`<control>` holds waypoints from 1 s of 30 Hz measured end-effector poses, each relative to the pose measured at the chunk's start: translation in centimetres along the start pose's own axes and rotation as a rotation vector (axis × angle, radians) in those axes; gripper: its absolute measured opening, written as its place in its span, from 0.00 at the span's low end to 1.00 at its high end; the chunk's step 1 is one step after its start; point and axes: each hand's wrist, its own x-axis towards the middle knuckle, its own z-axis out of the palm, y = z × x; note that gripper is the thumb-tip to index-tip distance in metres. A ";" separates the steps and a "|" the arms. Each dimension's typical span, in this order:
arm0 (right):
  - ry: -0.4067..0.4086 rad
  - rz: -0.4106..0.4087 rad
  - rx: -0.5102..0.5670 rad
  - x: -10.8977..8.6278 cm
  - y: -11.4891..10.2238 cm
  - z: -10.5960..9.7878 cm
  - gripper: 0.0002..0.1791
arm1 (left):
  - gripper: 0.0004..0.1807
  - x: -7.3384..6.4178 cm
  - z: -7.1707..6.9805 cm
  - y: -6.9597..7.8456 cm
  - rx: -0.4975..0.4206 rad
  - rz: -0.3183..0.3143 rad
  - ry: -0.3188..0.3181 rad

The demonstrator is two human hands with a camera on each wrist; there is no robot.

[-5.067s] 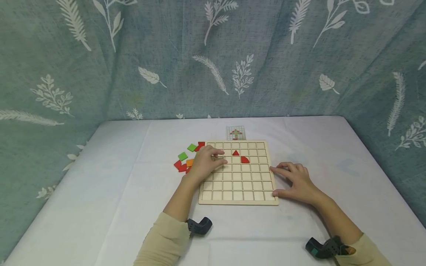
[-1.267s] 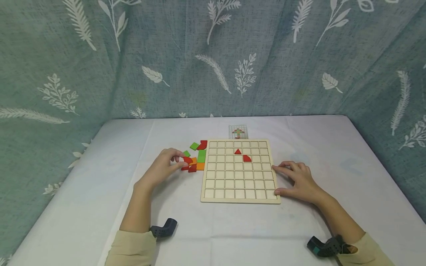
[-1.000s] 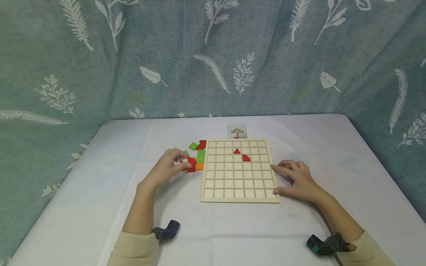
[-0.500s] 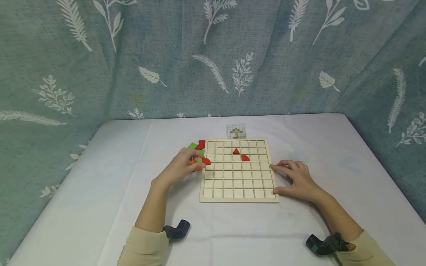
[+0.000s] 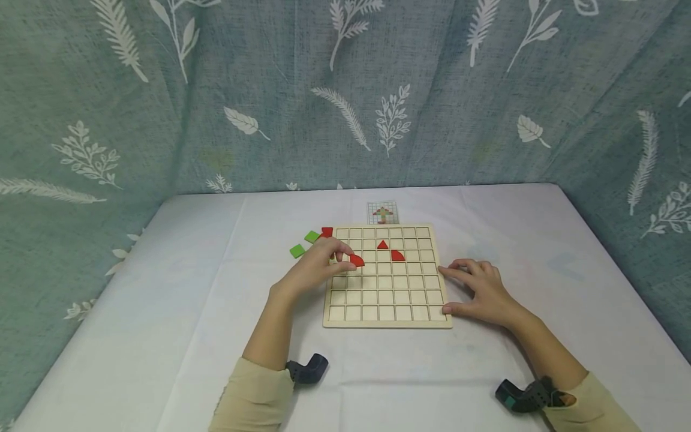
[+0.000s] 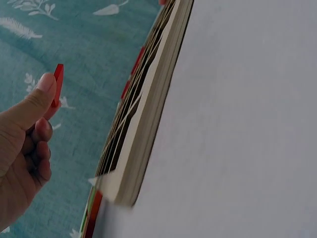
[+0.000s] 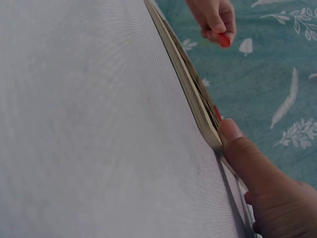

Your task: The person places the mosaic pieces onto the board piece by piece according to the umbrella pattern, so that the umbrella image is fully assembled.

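Observation:
My left hand [image 5: 317,263] pinches a red quarter-circle tile [image 5: 357,261] between thumb and forefinger, over the left part of a wooden grid board [image 5: 387,324]. In the left wrist view the red tile [image 6: 58,84] stands edge-on at the thumb tip, held above the board. Two red pieces sit in the board's grid: a triangle tile [image 5: 382,245] and another quarter-circle tile [image 5: 397,255]. My right hand [image 5: 480,294] rests at the board's right edge, thumb and forefinger spread along it. The right wrist view shows that thumb [image 7: 250,156] against the board's corner.
Green tiles [image 5: 297,251] and a red tile [image 5: 327,231] lie left of the board, others hidden behind my left hand. A small pattern card [image 5: 382,212] lies beyond the board's far edge. White cloth [image 5: 162,336] covers the table, with a leaf-patterned curtain [image 5: 291,120] behind.
My left hand went from the board to the loose tiles, took up a red quarter-circle tile and carried it right, over the grid. The right hand has stayed at the board's edge.

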 end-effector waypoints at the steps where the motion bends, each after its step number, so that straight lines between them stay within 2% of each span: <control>1: 0.000 -0.001 -0.002 0.0 0.0 0.0 0.42 | 0.15 0.1 0.2 0.1 -0.006 0.001 -0.006; 10: 0.007 -0.020 -0.006 0.1 0.2 0.0 0.42 | 0.15 1.3 1.8 1.4 -0.049 -0.015 -0.047; 14: 0.015 -0.029 -0.007 0.0 0.3 0.1 0.42 | 0.16 1.8 2.5 1.7 -0.039 -0.022 -0.069; 21: 0.033 -0.048 0.001 0.0 0.4 0.2 0.42 | 0.16 2.5 3.5 1.4 -0.028 -0.018 -0.088; 30: 0.016 -0.030 -0.002 0.0 0.3 0.0 0.42 | 0.16 3.5 4.6 1.5 -0.037 -0.003 -0.085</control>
